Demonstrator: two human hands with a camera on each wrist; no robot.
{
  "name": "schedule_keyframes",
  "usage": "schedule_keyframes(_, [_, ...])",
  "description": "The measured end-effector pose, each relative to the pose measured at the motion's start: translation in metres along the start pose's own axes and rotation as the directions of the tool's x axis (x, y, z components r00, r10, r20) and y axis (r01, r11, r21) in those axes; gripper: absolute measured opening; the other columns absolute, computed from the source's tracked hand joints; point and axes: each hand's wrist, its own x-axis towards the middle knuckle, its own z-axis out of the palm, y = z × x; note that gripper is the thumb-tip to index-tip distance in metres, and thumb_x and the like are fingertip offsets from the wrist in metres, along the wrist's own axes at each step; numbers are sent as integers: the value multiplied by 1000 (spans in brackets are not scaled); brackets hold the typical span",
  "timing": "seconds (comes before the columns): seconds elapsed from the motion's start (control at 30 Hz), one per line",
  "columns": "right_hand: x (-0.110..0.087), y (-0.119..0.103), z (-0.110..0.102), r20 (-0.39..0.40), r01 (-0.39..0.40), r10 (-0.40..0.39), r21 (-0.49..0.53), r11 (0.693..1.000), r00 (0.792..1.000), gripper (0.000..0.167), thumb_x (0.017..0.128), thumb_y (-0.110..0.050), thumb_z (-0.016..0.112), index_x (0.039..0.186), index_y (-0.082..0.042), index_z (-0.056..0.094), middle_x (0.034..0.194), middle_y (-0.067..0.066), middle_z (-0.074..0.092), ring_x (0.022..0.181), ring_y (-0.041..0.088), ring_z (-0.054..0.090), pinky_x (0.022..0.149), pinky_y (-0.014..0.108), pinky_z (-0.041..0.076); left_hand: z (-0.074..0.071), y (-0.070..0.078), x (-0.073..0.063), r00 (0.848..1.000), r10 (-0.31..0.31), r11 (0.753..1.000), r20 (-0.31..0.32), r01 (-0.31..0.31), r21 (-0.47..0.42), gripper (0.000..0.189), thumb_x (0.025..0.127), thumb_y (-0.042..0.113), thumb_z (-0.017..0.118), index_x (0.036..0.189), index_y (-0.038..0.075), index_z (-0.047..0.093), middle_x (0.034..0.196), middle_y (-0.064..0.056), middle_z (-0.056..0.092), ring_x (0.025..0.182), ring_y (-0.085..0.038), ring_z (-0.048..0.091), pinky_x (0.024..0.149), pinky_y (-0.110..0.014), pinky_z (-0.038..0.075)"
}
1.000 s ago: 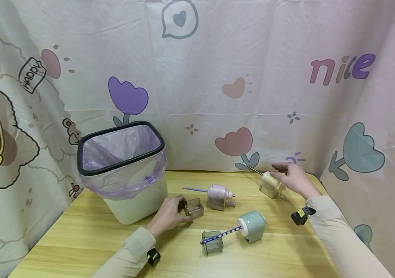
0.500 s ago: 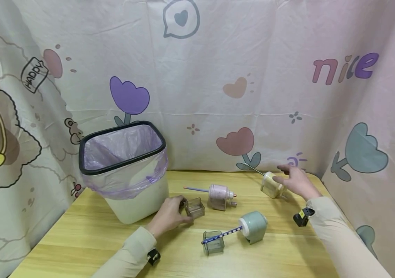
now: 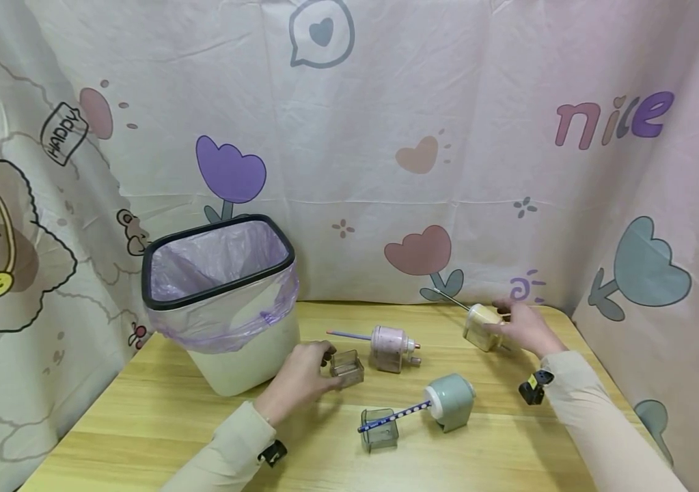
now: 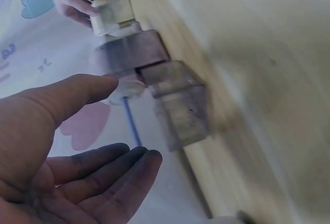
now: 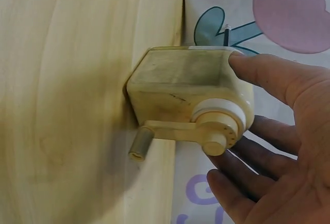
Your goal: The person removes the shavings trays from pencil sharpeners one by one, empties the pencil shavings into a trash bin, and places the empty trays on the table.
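Note:
In the head view my left hand is beside a brown see-through shavings box. The left wrist view shows its fingers spread and apart from the box. At the back right my right hand is spread around a yellow crank pencil sharpener. In the right wrist view the thumb tip lies at the sharpener's edge, the relaxed fingers at its far side; firm contact cannot be told. A pencil sticks out of the yellow sharpener.
A pink sharpener with a pencil stands mid-table. In front, a green sharpener holds a blue dotted pencil above a grey see-through box. A lined trash bin stands left. A printed curtain closes the back.
My right hand has first drawn back slightly, then lowered around the yellow sharpener. My left hand has barely moved and stays beside the brown box. The view has shifted slightly.

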Motion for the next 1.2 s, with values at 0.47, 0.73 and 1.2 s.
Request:
schedule_keyframes(0.47, [5, 8, 10, -30, 6, -7, -36, 999, 1000, 72, 92, -30, 83, 144, 12, 56, 125, 34, 70, 104, 41, 69, 86, 52, 60, -4, 20, 4, 995, 89, 996, -34, -90, -9, 39, 84, 23, 91, 111, 1, 74, 93, -7, 75, 81, -21, 69, 69, -31, 60])
schedule_keyframes(0.73, [6, 9, 14, -27, -3, 3, -19, 1000, 1000, 70, 91, -28, 83, 143, 11, 58, 117, 31, 72, 96, 36, 67, 75, 37, 56, -1, 27, 7, 993, 107, 990, -44, -111, -89, 39, 87, 18, 85, 119, -2, 74, 106, -17, 79, 95, -29, 76, 83, -42, 68])
schedule_keyframes(1.2, [6, 10, 18, -49, -26, 25, -16, 1000, 998, 72, 88, -27, 86, 141, 14, 58, 113, 30, 74, 93, 33, 68, 76, 37, 56, 3, 35, 13, 991, 130, 978, -42, -135, -159, 41, 91, 22, 84, 126, 4, 73, 116, -15, 80, 99, -26, 78, 88, -38, 68])
